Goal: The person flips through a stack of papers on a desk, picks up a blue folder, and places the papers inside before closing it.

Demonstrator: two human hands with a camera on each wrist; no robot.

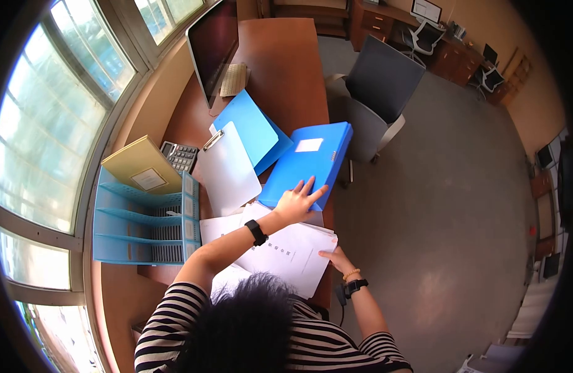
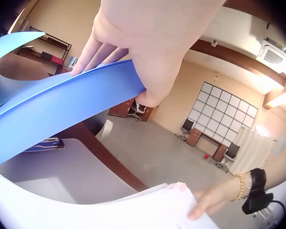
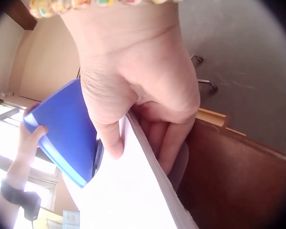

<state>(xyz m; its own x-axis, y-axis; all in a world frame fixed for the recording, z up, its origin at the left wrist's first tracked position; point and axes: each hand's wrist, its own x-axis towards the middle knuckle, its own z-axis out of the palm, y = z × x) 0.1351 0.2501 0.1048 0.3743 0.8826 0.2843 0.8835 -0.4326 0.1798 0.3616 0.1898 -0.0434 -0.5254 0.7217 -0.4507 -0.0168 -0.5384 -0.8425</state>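
My left hand (image 1: 293,206) grips the near end of a blue file box (image 1: 293,171) with a white label, fingers spread over its top. In the left wrist view the thumb bends round the edge of the file box (image 2: 71,107), which is tilted up over the desk. At the desk's right edge my right hand (image 1: 340,260) pinches a thick stack of white papers (image 1: 286,248), thumb on top and fingers underneath, as the right wrist view shows. Left of the file box lie a clipboard (image 1: 227,174) and an open light-blue folder (image 1: 252,127).
A blue file rack (image 1: 190,227) stands at the left by the window, with a yellow folder (image 1: 137,163) in it. Behind it are a calculator (image 1: 179,155), a keyboard (image 1: 233,79) and a monitor (image 1: 213,50). An office chair (image 1: 386,78) stands right of the desk.
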